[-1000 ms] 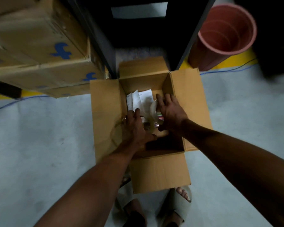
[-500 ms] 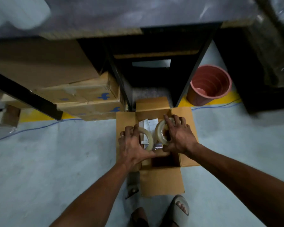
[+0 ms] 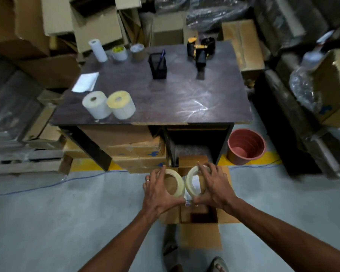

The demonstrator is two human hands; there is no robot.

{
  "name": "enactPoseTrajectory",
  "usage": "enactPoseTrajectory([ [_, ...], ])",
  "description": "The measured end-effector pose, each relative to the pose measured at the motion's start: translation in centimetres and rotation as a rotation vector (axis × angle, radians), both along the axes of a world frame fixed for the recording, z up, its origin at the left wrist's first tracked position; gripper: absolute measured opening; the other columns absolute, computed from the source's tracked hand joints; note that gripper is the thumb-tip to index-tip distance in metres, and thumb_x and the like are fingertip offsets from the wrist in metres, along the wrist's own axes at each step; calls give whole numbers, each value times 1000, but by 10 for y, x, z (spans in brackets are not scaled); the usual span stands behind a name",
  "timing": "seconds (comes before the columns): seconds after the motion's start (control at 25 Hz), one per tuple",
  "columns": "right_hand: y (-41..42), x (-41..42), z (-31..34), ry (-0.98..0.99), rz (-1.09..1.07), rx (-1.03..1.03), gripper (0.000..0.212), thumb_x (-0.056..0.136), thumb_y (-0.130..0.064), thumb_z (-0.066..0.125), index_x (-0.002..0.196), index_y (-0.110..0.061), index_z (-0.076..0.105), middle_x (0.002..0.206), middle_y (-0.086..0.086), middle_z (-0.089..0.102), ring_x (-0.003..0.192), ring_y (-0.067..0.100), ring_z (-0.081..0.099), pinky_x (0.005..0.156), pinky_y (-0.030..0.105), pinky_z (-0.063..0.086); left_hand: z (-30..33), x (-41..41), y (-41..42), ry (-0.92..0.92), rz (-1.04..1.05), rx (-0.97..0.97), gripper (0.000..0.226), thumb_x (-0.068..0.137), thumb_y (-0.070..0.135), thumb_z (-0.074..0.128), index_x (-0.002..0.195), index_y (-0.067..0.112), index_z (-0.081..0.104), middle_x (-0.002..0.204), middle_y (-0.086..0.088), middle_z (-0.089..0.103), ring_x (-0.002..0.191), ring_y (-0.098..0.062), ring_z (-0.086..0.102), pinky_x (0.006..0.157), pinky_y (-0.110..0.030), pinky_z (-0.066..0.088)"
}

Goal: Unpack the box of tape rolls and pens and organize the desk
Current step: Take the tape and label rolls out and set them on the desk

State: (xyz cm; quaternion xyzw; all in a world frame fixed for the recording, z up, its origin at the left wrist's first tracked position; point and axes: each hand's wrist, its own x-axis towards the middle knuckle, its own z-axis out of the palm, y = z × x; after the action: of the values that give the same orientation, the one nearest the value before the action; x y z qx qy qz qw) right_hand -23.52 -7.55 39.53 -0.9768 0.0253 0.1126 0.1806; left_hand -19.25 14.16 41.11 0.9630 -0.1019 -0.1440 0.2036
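Observation:
An open cardboard box (image 3: 199, 235) stands on the floor at my feet, in front of the desk. My left hand (image 3: 158, 190) grips a clear tape roll (image 3: 177, 182) just above the box. My right hand (image 3: 214, 185) grips a second clear tape roll (image 3: 190, 180) beside it; the two rolls nearly touch. The dark wooden desk (image 3: 165, 99) carries a black mesh pen holder (image 3: 157, 64) with a blue pen, two large label rolls (image 3: 108, 105) at the front left, and a black and yellow tape dispenser (image 3: 200, 49) at the back.
A pink bucket (image 3: 246, 146) sits on the floor to the right of the desk. Flat cardboard boxes (image 3: 137, 150) are stacked under the desk. Smaller rolls (image 3: 119, 53) and a paper sheet (image 3: 85, 82) lie on the desk's left side. Stacked cartons surround the desk.
Both hands lifted one tape roll each out of the box. My view rose from the box interior to take in the whole desk top.

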Motion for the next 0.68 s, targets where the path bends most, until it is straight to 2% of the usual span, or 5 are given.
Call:
enactPoseTrajectory([
  [0.12, 2, -3, 47, -53, -3, 20, 130, 47, -79, 65, 156, -27, 17, 148, 6, 28, 131, 27, 34, 101, 41, 44, 51, -1, 7, -39, 15, -56, 133, 41, 84, 62, 154, 26, 24, 147, 1, 32, 134, -22, 34, 109, -42, 35],
  [0.36, -10, 17, 136, -180, 35, 67, 131, 46, -76, 66, 157, -25, 20, 146, 1, 32, 128, 25, 36, 97, 43, 43, 139, 18, 14, -130, 88, -133, 131, 40, 75, 72, 153, 28, 27, 139, 5, 36, 126, -21, 37, 104, -38, 40],
  [0.52, -19, 59, 178, -202, 69, 49, 132, 45, -79, 61, 157, -26, 16, 151, 1, 30, 135, 25, 32, 105, 43, 39, 175, 61, 10, -177, 71, -162, 128, 41, 70, 75, 152, 27, 30, 132, 8, 38, 122, -21, 40, 103, -40, 42],
  [0.68, -22, 117, 196, -203, 83, 59, 132, 49, -82, 61, 157, -24, 14, 153, 0, 28, 136, 23, 31, 110, 40, 36, 190, 128, 7, -180, -1, -152, 122, 44, 69, 75, 151, 27, 32, 133, 6, 41, 124, -19, 40, 107, -41, 38],
])
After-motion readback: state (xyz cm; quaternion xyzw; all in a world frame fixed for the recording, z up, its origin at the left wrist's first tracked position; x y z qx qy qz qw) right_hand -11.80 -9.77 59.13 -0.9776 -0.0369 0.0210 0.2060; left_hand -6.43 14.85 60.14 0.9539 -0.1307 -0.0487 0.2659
